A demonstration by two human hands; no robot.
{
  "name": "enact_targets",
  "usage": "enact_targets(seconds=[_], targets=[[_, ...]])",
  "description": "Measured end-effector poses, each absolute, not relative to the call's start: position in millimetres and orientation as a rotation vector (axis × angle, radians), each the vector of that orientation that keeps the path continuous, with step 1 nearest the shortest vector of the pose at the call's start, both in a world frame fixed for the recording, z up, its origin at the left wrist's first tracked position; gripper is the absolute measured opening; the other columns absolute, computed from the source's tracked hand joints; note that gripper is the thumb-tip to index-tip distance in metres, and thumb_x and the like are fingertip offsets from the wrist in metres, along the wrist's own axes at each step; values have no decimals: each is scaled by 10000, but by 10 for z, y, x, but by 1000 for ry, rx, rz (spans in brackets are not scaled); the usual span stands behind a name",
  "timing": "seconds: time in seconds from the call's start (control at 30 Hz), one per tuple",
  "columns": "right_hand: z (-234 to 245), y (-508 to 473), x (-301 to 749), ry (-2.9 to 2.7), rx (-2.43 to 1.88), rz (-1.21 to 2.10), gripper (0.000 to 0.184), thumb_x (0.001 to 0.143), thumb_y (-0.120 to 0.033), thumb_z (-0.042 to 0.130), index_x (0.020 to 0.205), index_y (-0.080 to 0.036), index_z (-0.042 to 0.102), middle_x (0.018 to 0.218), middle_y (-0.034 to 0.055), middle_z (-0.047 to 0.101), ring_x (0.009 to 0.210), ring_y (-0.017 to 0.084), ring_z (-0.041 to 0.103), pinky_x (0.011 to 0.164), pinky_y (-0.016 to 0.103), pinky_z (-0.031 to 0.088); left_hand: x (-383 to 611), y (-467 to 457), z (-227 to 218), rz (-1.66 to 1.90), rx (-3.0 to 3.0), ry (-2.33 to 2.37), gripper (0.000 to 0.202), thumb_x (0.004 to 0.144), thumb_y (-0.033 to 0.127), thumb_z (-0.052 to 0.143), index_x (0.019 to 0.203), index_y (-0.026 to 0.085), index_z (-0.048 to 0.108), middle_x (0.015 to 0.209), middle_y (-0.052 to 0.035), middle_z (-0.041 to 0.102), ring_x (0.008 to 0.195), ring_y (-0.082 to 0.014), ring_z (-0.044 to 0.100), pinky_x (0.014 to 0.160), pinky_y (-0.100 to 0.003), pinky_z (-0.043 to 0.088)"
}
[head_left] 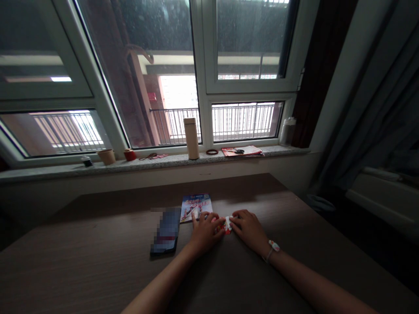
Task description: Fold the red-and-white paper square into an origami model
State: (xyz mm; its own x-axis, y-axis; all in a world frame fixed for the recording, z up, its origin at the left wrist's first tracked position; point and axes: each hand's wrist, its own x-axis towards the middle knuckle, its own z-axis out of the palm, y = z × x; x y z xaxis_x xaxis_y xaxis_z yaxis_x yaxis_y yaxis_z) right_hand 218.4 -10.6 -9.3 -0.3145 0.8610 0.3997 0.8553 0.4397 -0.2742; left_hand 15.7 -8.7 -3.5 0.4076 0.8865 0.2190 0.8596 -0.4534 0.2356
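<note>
Between my hands a small folded piece of paper (228, 226), red with a white part, lies on the brown table (108, 270). My left hand (206, 230) holds its left side, fingers bent and pressed onto it. On the right side, the fingertips of my right hand (249, 228) pinch and press the white part. A bracelet (273, 246) with a pale charm circles my right wrist. Just beyond my left hand is a blue printed booklet (195, 203), partly covered by my fingers. To the left lies a phone (166, 231), its screen partly blurred out.
Along the stone windowsill (157, 164) stand a beige thermos (191, 138), a tan cup (107, 156), a red spool (130, 155) and a clear bottle (288, 131). A dark ring (212, 152) and scissors (240, 151) on red papers (250, 150) also lie there.
</note>
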Motion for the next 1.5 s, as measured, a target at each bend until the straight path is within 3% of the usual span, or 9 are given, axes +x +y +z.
enact_targets(seconds=[1.5], targets=[[-62,-120,2170,-2217,-1476,40,249,941,-318,536,1123,-315,705,1155,39,654,1102,215,537,926,346,416,140,-63,-4,435,2635,1560,372,904,472,557,1276,472,559,1292,8,578,1277,-313,393,1061,-780,-26]])
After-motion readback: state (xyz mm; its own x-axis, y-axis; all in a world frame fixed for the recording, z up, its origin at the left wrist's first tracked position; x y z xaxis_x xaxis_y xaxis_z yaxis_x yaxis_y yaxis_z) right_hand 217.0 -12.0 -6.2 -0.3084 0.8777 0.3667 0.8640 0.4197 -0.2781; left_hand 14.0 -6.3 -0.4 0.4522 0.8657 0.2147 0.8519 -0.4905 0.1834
